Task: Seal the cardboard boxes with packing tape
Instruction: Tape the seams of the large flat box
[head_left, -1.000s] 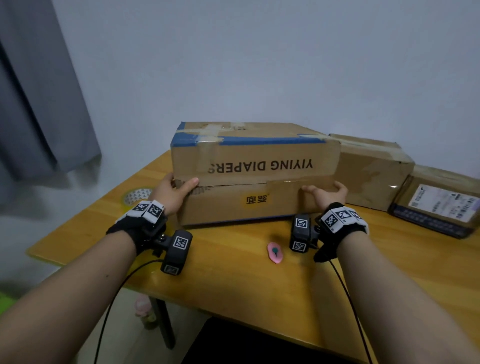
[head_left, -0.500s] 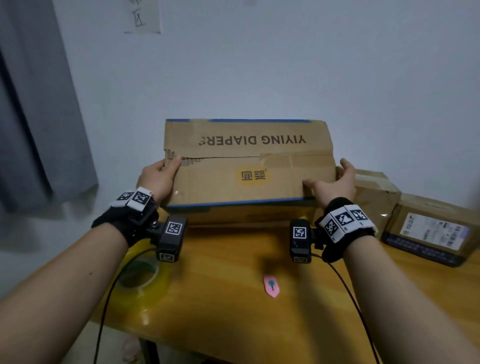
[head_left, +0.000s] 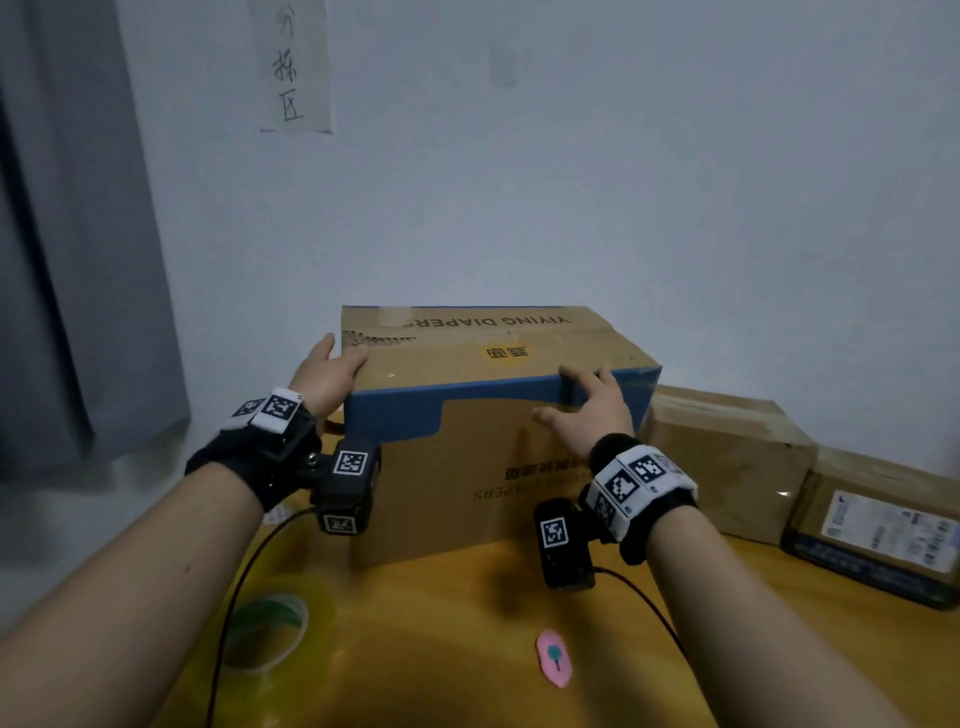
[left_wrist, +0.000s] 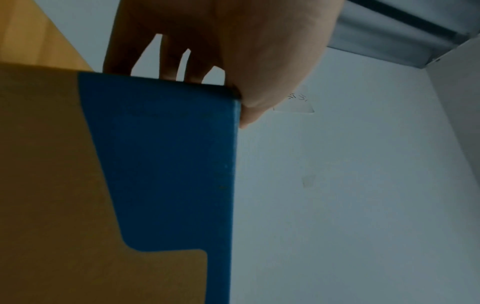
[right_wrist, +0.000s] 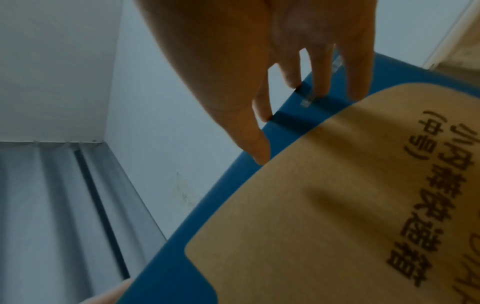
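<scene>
A large cardboard box (head_left: 493, 467) with a blue band along its edge stands on the wooden table (head_left: 441, 649). Its worn seam face with an old tape strip points up. My left hand (head_left: 337, 364) grips the box's upper left corner, thumb on top. In the left wrist view that hand (left_wrist: 246, 82) reaches over the blue corner of the box (left_wrist: 155, 164). My right hand (head_left: 571, 400) lies with straight, spread fingers on the upper right edge. The right wrist view shows its fingertips (right_wrist: 322, 90) on the blue band of the box (right_wrist: 337, 205). A clear tape roll (head_left: 265, 623) lies at the near left.
A small pink cutter (head_left: 555, 657) lies on the table in front of the box. Two more cardboard boxes (head_left: 727, 457) (head_left: 883, 535) sit at the right against the wall. A grey curtain (head_left: 78, 234) hangs at the left.
The big box was lifted off the table, turned towards me and stood down with its seam face up. Both hands moved to its top edge.
</scene>
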